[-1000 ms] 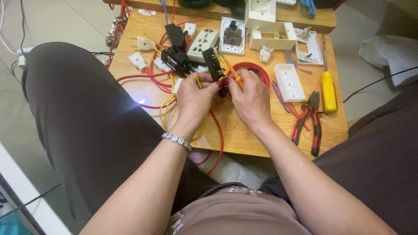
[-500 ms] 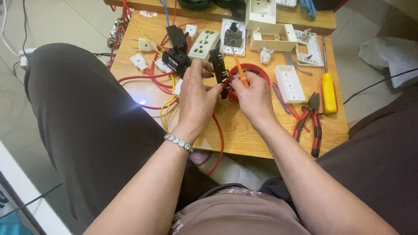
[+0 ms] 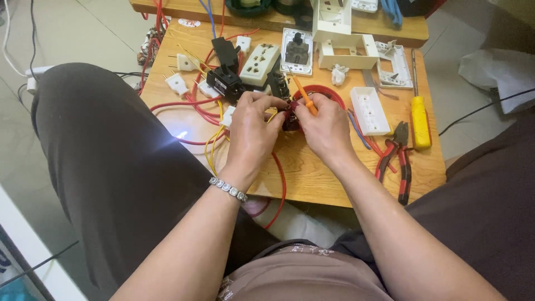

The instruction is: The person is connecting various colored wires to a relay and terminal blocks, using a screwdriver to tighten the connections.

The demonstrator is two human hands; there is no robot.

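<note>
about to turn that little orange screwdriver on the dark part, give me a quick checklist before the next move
1. Left hand steadies the dark part: ok, fingers on it.
2. Right hand holds the orange screwdriver: ok.
3. Tip seated in a screw: cannot tell, hidden by fingers.
4. Red and yellow wires clear of the hands: not ok, looped beside the left hand.
5. Pliers within reach: ok, on the wooden board.

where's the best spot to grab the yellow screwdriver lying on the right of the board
Grip the yellow screwdriver by its thick yellow handle, coming from above or from the right edge. It lies flat, shaft pointing away, with the red-handled pliers close on its left, so that side is crowded.
</note>
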